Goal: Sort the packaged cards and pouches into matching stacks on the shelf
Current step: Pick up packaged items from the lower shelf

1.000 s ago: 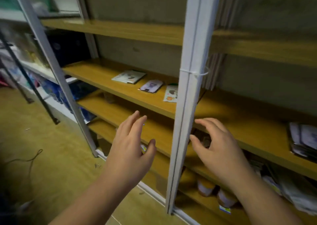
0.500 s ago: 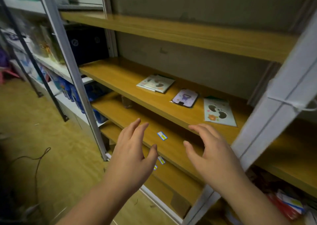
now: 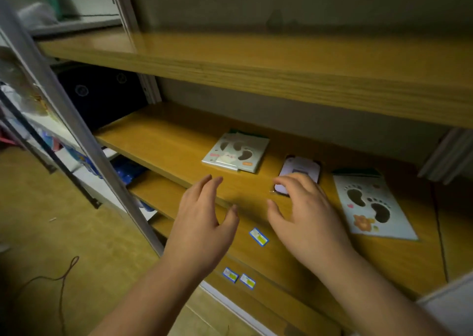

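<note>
Hands hover over the wooden shelf (image 3: 166,141), both with a released grip, fingers spread and empty. The left hand (image 3: 202,223) hangs near the shelf's front edge. The right hand (image 3: 304,215) has fingertips at the near end of the purple pouch (image 3: 300,168). A footprint card stack (image 3: 236,152) lies left of the pouch, a single footprint card (image 3: 371,205) right.

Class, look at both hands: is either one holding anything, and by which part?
Nothing is held. The left hand hovers open. The right hand is open, fingertips over the purple pouch's near end; contact cannot be told.
</note>
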The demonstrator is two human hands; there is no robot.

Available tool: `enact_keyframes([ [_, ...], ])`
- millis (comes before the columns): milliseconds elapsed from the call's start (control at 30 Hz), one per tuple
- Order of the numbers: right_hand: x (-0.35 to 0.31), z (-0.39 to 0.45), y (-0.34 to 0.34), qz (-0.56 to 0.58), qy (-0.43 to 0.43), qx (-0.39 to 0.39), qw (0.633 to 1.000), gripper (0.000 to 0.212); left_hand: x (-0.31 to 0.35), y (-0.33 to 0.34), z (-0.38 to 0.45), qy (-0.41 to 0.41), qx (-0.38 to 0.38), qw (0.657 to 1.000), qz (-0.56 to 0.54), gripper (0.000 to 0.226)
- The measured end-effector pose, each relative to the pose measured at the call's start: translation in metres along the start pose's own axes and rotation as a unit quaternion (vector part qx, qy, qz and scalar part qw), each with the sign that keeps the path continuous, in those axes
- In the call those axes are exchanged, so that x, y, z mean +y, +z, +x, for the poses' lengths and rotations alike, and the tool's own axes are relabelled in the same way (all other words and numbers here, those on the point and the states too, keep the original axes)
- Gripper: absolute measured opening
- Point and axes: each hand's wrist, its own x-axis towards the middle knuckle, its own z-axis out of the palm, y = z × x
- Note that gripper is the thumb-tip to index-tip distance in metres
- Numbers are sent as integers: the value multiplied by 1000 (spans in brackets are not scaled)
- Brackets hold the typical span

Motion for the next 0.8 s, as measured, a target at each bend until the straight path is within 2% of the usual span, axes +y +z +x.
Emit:
enact_keyframes([
  [167, 8, 11, 10, -33, 38, 0, 999, 46, -14, 28, 60, -14, -79, 996, -28, 66],
  [267, 7, 12, 12, -51, 58, 9, 997, 44, -17, 44, 107, -11, -84, 995, 45, 66],
  [400, -1, 16, 14, -77, 103, 26, 991, 46, -17, 58, 173, -60, -119, 978, 158, 80],
  [533, -15, 24, 27, -92, 128, 51, 986, 49, -32, 66, 200, 12, -161, 961, 223, 91],
  [633, -24, 33, 38, -97, 155, 73, 980, 50, -43, 65, 209, 64, -155, 967, 191, 96],
  [700, -27, 36, 42, -112, 174, 90, 974, 49, -47, 59, 216, 58, -160, 976, 132, 97],
  [800, -26, 35, 43, -138, 220, 110, 959, 50, -54, 52, 227, 39, -169, 985, -4, 77],
])
